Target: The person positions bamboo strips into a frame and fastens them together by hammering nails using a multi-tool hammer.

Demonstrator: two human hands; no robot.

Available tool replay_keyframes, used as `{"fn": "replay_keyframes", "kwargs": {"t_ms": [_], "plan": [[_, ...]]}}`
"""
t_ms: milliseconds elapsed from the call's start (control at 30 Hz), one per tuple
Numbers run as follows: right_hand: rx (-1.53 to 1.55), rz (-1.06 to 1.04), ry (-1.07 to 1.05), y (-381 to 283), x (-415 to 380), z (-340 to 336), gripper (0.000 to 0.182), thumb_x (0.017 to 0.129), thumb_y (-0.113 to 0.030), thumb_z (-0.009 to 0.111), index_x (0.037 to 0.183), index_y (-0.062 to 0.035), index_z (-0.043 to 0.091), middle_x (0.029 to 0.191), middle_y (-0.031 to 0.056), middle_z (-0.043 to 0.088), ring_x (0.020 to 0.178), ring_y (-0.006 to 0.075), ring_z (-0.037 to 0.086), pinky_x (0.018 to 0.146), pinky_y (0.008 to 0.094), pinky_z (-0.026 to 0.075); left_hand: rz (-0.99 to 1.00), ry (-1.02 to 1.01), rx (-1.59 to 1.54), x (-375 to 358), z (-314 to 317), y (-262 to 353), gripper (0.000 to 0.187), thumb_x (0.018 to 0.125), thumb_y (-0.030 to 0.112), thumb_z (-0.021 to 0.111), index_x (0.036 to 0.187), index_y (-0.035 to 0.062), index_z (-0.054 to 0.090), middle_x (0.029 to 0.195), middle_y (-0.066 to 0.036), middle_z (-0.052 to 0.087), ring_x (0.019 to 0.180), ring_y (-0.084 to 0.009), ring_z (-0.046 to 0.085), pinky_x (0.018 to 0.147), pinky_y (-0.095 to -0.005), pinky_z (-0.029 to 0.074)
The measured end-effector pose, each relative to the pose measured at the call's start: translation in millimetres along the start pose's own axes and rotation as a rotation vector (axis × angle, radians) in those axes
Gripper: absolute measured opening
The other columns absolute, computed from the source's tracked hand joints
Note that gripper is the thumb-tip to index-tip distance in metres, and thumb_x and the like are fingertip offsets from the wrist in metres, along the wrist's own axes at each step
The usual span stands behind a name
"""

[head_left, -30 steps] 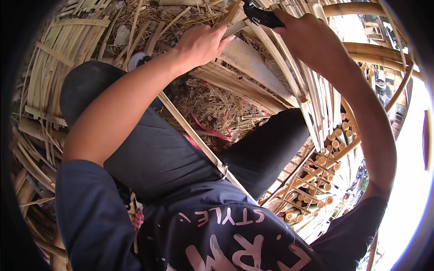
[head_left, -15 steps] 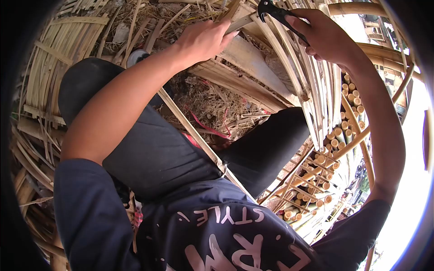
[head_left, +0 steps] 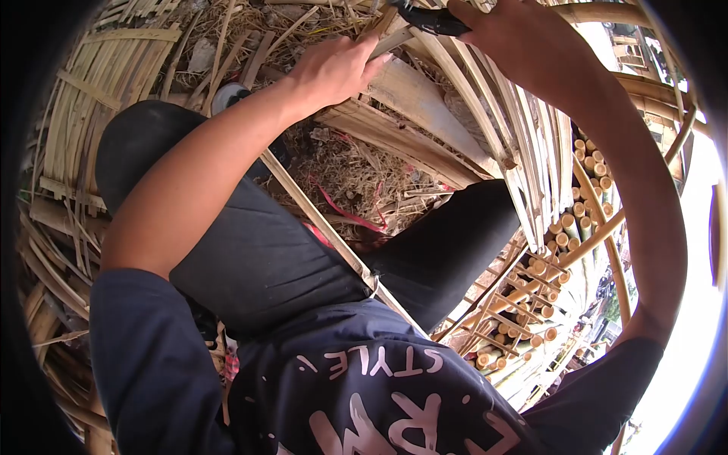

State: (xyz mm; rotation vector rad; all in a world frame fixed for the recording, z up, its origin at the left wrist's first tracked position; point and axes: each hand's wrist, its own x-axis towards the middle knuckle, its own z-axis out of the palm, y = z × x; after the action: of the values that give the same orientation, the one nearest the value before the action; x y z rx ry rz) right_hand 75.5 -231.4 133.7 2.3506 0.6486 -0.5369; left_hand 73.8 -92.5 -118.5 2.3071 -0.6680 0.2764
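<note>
At the top of the head view, my left hand is closed around the end of a bamboo strip. My right hand grips a black-handled hammer, its head close to the strip and partly cut off by the top edge of the view. Below my hands lies a wide wooden board on split bamboo. A long bamboo stick crosses my lap at a slant.
Long split bamboo slats run down beside my right knee. Stacked bamboo poles stand at the right. A woven bamboo panel lies at the left. Dry shavings and a red ribbon cover the ground between my legs.
My right hand has moved left and up with the hammer, bringing its head over the strip by my left hand. My left hand has barely shifted.
</note>
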Motion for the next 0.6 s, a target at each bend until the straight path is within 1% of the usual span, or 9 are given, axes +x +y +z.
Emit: {"fn": "replay_keyframes", "kwargs": {"t_ms": [100,200,300,333,367,400,500,567,600], "plan": [[0.535,0.110,0.232,26.8,2.1,43.3,0.041,0.103,-0.034,0.054,0.137,-0.0101,0.056,0.072,0.0124,0.064,0.055,0.0185,0.061,0.057,0.0351,0.052,-0.014,-0.020,0.018,1.7,-3.7,2.7,0.032,0.102,0.028,0.054,0.114,-0.0015,0.057,0.058,-0.017,0.063,0.051,-0.0359,0.064,0.047,-0.0465,0.050],[0.810,0.337,0.012,28.7,-8.2,33.2,0.043,0.103,-0.037,0.055,0.136,-0.0092,0.056,0.072,0.0116,0.064,0.055,0.0160,0.062,0.053,0.0329,0.051,0.005,-0.020,0.028,3.9,-7.8,8.2,0.031,0.102,0.028,0.054,0.111,-0.0013,0.057,0.060,-0.017,0.063,0.052,-0.0361,0.064,0.048,-0.0468,0.049],[0.392,0.065,0.270,34.6,-5.2,51.0,0.045,0.102,-0.040,0.055,0.135,-0.0097,0.058,0.072,0.0117,0.062,0.056,0.0179,0.062,0.052,0.0317,0.050,-0.115,-0.163,-0.041,6.7,-14.0,13.7,0.035,0.102,0.029,0.054,0.118,-0.0024,0.056,0.065,-0.020,0.065,0.056,-0.0373,0.065,0.049,-0.0473,0.050],[0.165,-0.008,0.389,28.7,-5.9,54.2,0.046,0.102,-0.041,0.056,0.135,-0.0091,0.058,0.071,0.0118,0.062,0.057,0.0186,0.063,0.052,0.0320,0.050,-0.054,-0.070,-0.007,5.6,-7.0,9.5,0.036,0.102,0.031,0.054,0.117,-0.0011,0.057,0.060,-0.017,0.063,0.050,-0.0334,0.062,0.045,-0.0449,0.048],[-0.285,-0.244,0.602,37.3,-0.2,71.1,0.047,0.102,-0.042,0.056,0.136,-0.0091,0.057,0.072,0.0104,0.062,0.057,0.0161,0.062,0.051,0.0310,0.050,0.003,0.020,0.031,2.4,1.1,2.6,0.036,0.103,0.033,0.053,0.117,0.0001,0.059,0.055,-0.014,0.061,0.044,-0.0296,0.059,0.040,-0.0425,0.046],[-0.112,0.034,0.029,-1.8,-17.3,14.7,0.020,0.104,-0.013,0.050,0.113,0.0024,0.059,0.063,0.0087,0.060,0.050,0.0166,0.060,0.038,0.0260,0.050,0.061,0.105,0.073,0.7,5.6,-2.6,0.037,0.103,0.035,0.053,0.117,0.0014,0.060,0.050,-0.012,0.058,0.037,-0.0257,0.056,0.036,-0.0401,0.045],[-0.274,-0.123,0.053,-11.8,-27.2,-0.6,0.020,0.103,-0.009,0.050,0.116,0.0045,0.057,0.066,0.0101,0.062,0.048,0.0164,0.060,0.036,0.0263,0.048,0.093,0.145,0.094,1.6,6.5,-7.4,0.038,0.103,0.035,0.053,0.120,0.0019,0.060,0.051,-0.013,0.059,0.039,-0.0268,0.058,0.036,-0.0405,0.046],[-0.324,-0.248,0.244,2.5,-20.7,17.7,0.019,0.102,-0.007,0.050,0.115,0.0052,0.057,0.067,0.0100,0.063,0.046,0.0162,0.060,0.034,0.0258,0.047,0.105,0.161,0.086,-0.1,11.2,-6.4,0.038,0.103,0.035,0.053,0.120,0.0022,0.059,0.051,-0.013,0.059,0.040,-0.0278,0.059,0.037,-0.0410,0.046],[-0.218,-0.133,0.107,0.1,-20.7,10.3,0.020,0.103,-0.008,0.049,0.115,0.0051,0.058,0.070,0.0110,0.065,0.050,0.0172,0.062,0.039,0.0273,0.050,0.103,0.161,0.084,0.5,10.0,-5.3,0.038,0.103,0.035,0.053,0.120,0.0024,0.059,0.051,-0.013,0.059,0.041,-0.0283,0.059,0.037,-0.0412,0.046]]}}
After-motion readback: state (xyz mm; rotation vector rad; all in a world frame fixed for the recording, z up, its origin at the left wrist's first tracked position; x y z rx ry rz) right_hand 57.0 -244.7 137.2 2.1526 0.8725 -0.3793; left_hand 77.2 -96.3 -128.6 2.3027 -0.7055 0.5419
